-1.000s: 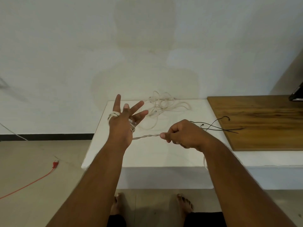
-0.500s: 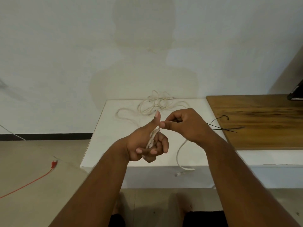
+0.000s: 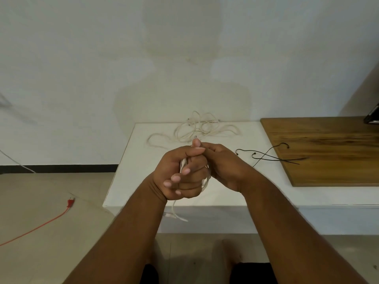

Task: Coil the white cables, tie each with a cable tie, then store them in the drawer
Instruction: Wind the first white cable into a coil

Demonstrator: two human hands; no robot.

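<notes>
One wide-angle camera, worn on the head, looks forward and down along both forearms. It sits close to the left hand and right hand at centre, with the white table under them, the wall beyond and the floor left.

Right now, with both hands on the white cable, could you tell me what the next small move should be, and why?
Probably wind the hanging tail onto the coil. The left hand grips the coil, the right hand pinches its top, yet the tail dangles loose past the table edge. The black cable ties lie untouched on the table.
</notes>
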